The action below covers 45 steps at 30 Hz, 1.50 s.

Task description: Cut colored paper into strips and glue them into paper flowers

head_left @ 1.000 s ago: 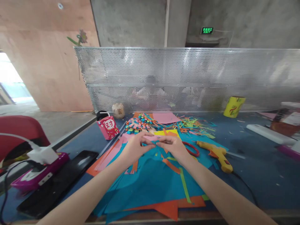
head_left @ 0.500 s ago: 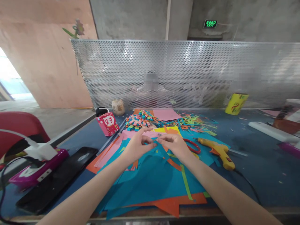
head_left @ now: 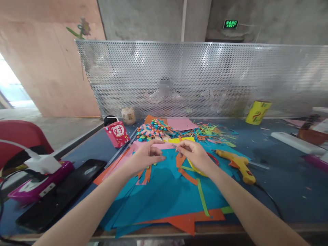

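Observation:
My left hand (head_left: 147,155) hovers over the blue paper sheets (head_left: 164,194), its fingers loosely curved, thumb and index apart, with nothing visible between them. Closed in a pinch, my right hand (head_left: 196,153) holds a slim metal tool with pointed tips (head_left: 174,146), which looks like tweezers. Under and beside that hand lie orange paper strips (head_left: 188,176) and scissors with a red and yellow handle (head_left: 213,158), partly hidden by the wrist. A green strip (head_left: 203,198) rests on the blue sheets. Small cut orange and pink pieces (head_left: 147,174) lie below my left hand.
Behind my hands are a fringed paper pile (head_left: 153,130) and loose strips (head_left: 210,131). A yellow glue gun (head_left: 238,164) lies right, its cord running forward. At left are a red drink carton (head_left: 117,134), a black phone (head_left: 61,194) and a purple power strip (head_left: 41,186). A perforated metal screen (head_left: 192,78) stands behind.
My hands have moved apart: the left shifted left, and its fingertips no longer meet those of the right. The right hand has risen slightly, and the orange strips beneath show more.

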{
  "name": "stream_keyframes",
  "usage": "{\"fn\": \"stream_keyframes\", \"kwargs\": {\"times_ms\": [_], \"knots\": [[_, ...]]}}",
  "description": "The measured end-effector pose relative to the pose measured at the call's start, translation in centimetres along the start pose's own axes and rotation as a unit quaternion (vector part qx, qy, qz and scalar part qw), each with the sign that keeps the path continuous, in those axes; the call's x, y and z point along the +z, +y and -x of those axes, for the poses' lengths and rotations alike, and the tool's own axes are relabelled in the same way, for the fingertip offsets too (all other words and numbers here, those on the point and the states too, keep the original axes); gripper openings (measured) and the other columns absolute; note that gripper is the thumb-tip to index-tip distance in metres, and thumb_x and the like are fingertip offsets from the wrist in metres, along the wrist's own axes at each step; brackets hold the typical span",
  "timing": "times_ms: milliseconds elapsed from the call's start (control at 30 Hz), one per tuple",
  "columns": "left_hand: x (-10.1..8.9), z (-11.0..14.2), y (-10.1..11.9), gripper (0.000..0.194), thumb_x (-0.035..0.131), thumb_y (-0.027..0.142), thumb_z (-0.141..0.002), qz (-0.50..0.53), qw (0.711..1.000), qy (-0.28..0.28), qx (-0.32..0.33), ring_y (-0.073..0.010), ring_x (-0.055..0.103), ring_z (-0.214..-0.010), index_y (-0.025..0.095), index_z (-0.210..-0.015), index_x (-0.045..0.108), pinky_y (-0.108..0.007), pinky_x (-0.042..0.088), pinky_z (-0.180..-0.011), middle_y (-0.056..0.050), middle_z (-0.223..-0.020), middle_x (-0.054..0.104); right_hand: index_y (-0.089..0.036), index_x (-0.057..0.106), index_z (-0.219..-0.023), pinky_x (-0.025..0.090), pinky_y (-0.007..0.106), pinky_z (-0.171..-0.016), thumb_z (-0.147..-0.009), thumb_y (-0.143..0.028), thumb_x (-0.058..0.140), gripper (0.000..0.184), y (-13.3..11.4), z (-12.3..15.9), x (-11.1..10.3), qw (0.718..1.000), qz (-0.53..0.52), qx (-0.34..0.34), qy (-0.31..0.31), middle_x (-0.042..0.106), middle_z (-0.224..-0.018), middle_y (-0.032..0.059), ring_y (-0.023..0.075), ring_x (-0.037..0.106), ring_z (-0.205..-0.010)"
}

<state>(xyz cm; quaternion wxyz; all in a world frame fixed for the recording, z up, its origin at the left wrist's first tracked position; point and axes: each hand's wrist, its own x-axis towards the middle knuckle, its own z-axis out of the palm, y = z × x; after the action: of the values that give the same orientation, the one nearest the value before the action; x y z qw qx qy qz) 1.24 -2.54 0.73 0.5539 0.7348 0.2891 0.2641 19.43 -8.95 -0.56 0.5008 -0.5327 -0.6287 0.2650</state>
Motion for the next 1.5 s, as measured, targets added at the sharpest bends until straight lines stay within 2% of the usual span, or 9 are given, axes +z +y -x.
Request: {"fn": "stream_keyframes", "kwargs": {"times_ms": [333,433,567,667,733,900,1233,1367,1500], "knots": [[0.1,0.1,-0.3,0.052,0.064,0.023,-0.066,-0.037,0.998,-0.038,0.019,-0.0123,0.057,-0.064,0.018,-0.112,0.039,-0.024,0.041,-0.058,0.003,-0.066,0.060,-0.019,0.063,-0.076,0.042,0.024,-0.055,-0.072,-0.028,0.057,0.011,-0.2,0.9,0.9,0.997,0.009,-0.013,-0.077,0.059,-0.067,-0.0002,0.0112,0.054,-0.057],[0.4,0.3,-0.1,0.052,0.060,0.028,-0.070,-0.142,0.988,0.019,0.060,-0.0151,0.058,-0.068,0.017,-0.115,0.036,-0.028,0.044,-0.060,-0.001,-0.072,0.062,-0.019,0.061,-0.071,0.041,0.023,-0.051,-0.071,-0.028,0.057,0.010,-0.1,0.8,0.9,0.998,-0.024,0.003,-0.062,0.055,-0.058,-0.0025,0.0103,0.052,-0.052],[1.0,1.2,0.3,0.057,0.061,0.042,-0.069,-0.382,0.858,0.147,0.310,-0.0219,0.054,-0.093,0.018,-0.115,0.039,-0.038,0.041,-0.080,-0.010,-0.100,0.060,-0.017,0.058,-0.066,0.040,0.023,-0.048,-0.067,-0.034,0.062,0.018,0.4,0.5,0.9,0.986,-0.143,0.086,-0.028,0.053,-0.051,-0.0037,0.0090,0.050,-0.046],[1.7,1.8,0.4,0.059,0.059,0.050,-0.067,-0.473,0.735,0.073,0.480,-0.0238,0.052,-0.103,0.017,-0.113,0.043,-0.041,0.033,-0.092,-0.010,-0.105,0.061,-0.016,0.061,-0.067,0.041,0.023,-0.051,-0.059,-0.037,0.068,0.024,0.5,0.5,1.0,0.959,-0.240,0.148,-0.015,0.058,-0.056,-0.0020,0.0085,0.052,-0.048],[2.0,1.8,0.2,0.053,0.056,0.043,-0.073,-0.503,0.705,0.046,0.498,-0.0231,0.050,-0.108,0.016,-0.117,0.042,-0.040,0.033,-0.094,-0.010,-0.109,0.061,-0.015,0.064,-0.070,0.042,0.023,-0.054,-0.055,-0.037,0.071,0.027,0.4,0.6,1.0,0.943,-0.287,0.166,-0.020,0.060,-0.061,-0.0013,0.0082,0.052,-0.051],[2.1,1.2,-0.3,0.041,0.044,0.015,-0.081,-0.491,0.747,0.080,0.441,-0.0186,0.046,-0.115,0.013,-0.122,0.040,-0.034,0.039,-0.094,-0.012,-0.118,0.056,-0.017,0.066,-0.069,0.040,0.020,-0.053,-0.059,-0.037,0.070,0.024,0.0,0.8,1.0,0.944,-0.291,0.156,-0.014,0.060,-0.061,-0.0014,0.0072,0.052,-0.055],[2.1,1.8,-0.1,0.031,0.044,0.009,-0.079,-0.415,0.795,0.135,0.421,-0.0202,0.050,-0.110,0.017,-0.107,0.055,-0.037,0.037,-0.097,-0.007,-0.109,0.062,-0.017,0.065,-0.067,0.039,0.020,-0.051,-0.066,-0.036,0.066,0.019,-0.3,1.0,0.9,0.932,-0.331,0.135,-0.055,0.059,-0.061,-0.0017,0.0058,0.052,-0.051],[2.8,1.9,0.0,0.017,0.044,0.021,-0.082,-0.359,0.874,0.191,0.264,-0.0151,0.064,-0.073,0.019,-0.084,0.060,-0.023,0.049,-0.064,-0.002,-0.082,0.069,-0.017,0.065,-0.067,0.040,0.020,-0.051,-0.065,-0.034,0.067,0.018,-0.3,0.9,0.9,0.938,-0.313,0.142,-0.042,0.059,-0.060,-0.0018,0.0060,0.052,-0.051],[3.1,1.6,0.2,0.026,0.044,0.035,-0.080,-0.272,0.924,0.238,0.124,-0.0099,0.048,-0.043,0.018,-0.063,0.053,-0.020,0.033,-0.039,0.003,-0.051,0.055,-0.016,0.066,-0.069,0.041,0.021,-0.052,-0.062,-0.033,0.070,0.019,-0.3,0.9,1.0,0.938,-0.300,0.171,-0.025,0.062,-0.062,0.0000,0.0068,0.054,-0.052]]}}
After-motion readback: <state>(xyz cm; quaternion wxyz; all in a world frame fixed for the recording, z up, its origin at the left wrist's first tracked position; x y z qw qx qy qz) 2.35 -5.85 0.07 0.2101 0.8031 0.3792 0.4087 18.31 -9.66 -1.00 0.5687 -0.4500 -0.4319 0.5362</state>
